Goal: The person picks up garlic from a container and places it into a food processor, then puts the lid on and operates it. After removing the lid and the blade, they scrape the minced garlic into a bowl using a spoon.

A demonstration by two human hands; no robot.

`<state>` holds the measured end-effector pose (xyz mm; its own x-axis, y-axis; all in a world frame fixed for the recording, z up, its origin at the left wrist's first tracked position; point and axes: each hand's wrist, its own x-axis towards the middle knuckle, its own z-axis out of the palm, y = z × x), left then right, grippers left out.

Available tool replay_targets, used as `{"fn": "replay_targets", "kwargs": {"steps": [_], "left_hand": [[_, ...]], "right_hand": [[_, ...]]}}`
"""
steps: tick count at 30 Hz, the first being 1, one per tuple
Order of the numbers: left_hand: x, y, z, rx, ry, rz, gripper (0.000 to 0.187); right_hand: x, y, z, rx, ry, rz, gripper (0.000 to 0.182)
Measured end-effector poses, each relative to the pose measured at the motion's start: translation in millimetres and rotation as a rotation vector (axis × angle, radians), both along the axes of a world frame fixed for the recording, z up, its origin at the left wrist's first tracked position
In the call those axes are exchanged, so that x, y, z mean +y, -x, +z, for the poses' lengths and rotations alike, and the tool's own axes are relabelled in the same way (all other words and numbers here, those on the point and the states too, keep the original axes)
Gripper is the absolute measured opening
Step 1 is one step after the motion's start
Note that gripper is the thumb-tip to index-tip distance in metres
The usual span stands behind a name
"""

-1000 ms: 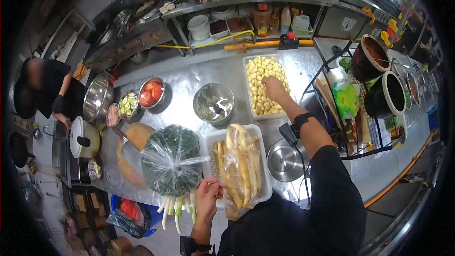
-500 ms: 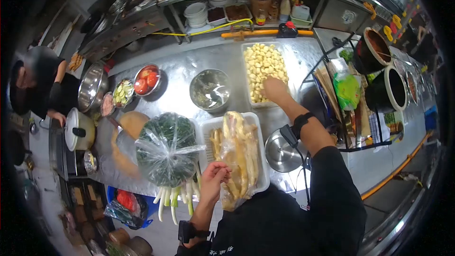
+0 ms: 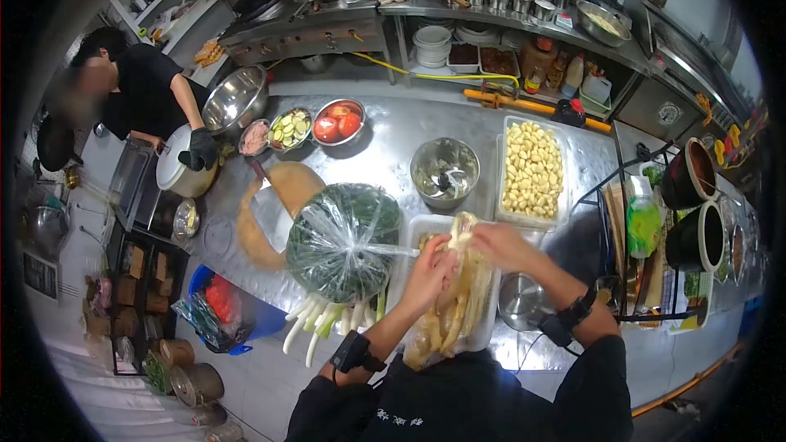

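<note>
My left hand [image 3: 431, 277] and my right hand [image 3: 496, 245] are close together over a white basket [image 3: 494, 299] of long pale-yellow pieces, partly in clear plastic [image 3: 446, 323]. Fingers of both hands are bent in; what lies between them is too small to make out. Behind my right hand stands a clear tub of peeled garlic cloves [image 3: 532, 170]. A steel blender bowl [image 3: 444, 173] with a blade sits beyond the basket. Left of my left hand is a plastic-wrapped bundle of greens [image 3: 344, 241], above white scallion stalks [image 3: 327, 317].
A knife [image 3: 272, 196] lies on a round wooden board [image 3: 296, 186]. Bowls of tomatoes [image 3: 338, 122] and sliced vegetables [image 3: 290, 129] stand behind. At left a person [image 3: 155, 86] reaches over a lidded pot [image 3: 176, 165]. Steel pan [image 3: 524, 301] and black rack [image 3: 622, 221] are at right.
My right hand has come from the garlic tub to beside my left hand over the basket. The view has shifted. The person at left now has a gloved hand over the pot lid.
</note>
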<state>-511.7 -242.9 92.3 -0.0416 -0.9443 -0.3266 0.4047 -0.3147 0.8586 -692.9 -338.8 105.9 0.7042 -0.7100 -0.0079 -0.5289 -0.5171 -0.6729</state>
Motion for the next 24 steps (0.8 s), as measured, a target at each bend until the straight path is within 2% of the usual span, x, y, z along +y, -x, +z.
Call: {"fn": "replay_targets", "kwargs": {"steps": [1, 4, 7, 8, 13, 16, 20, 22, 24], "left_hand": [[-3.8, 0.7, -0.8, -0.067, 0.016, -0.033, 0.023], [-0.5, 5.5, -9.6, -0.209, 0.014, -0.111, 0.02], [1.9, 10.3, -29.4, -0.353, 0.22, -0.077, 0.016], [3.3, 11.1, -31.0, -0.412, 0.217, -0.077, 0.014], [-8.4, 14.4, -16.3, -0.631, 0.377, -0.098, 0.015], [-24.3, 16.4, -6.6, -0.676, 0.494, -0.1, 0.016], [-48.9, 20.9, 5.0, -0.659, 0.679, -0.17, 0.015], [-64.3, 23.9, 9.4, -0.686, 0.5, -0.127, 0.014], [-98.9, 22.4, 8.4, -0.642, 0.366, 0.032, 0.015]], "right_hand": [[14.9, -7.2, 3.1, -0.021, -0.023, 0.057, 0.02], [43.9, -16.4, 0.2, -0.149, -0.044, 0.005, 0.02], [51.5, -12.8, -14.4, -0.038, -0.02, 0.018, 0.022], [52.6, -12.4, -17.7, -0.031, -0.012, -0.002, 0.023], [50.7, -10.6, -14.9, -0.03, 0.004, -0.115, 0.024], [41.3, -11.3, -21.4, -0.282, -0.061, -0.23, 0.021], [28.1, -6.9, -23.0, -0.484, -0.232, -0.45, 0.019], [17.9, -0.4, -40.5, -0.559, -0.283, -0.547, 0.019], [7.0, 14.4, -53.1, -0.772, -0.602, -0.689, 0.019]]}}
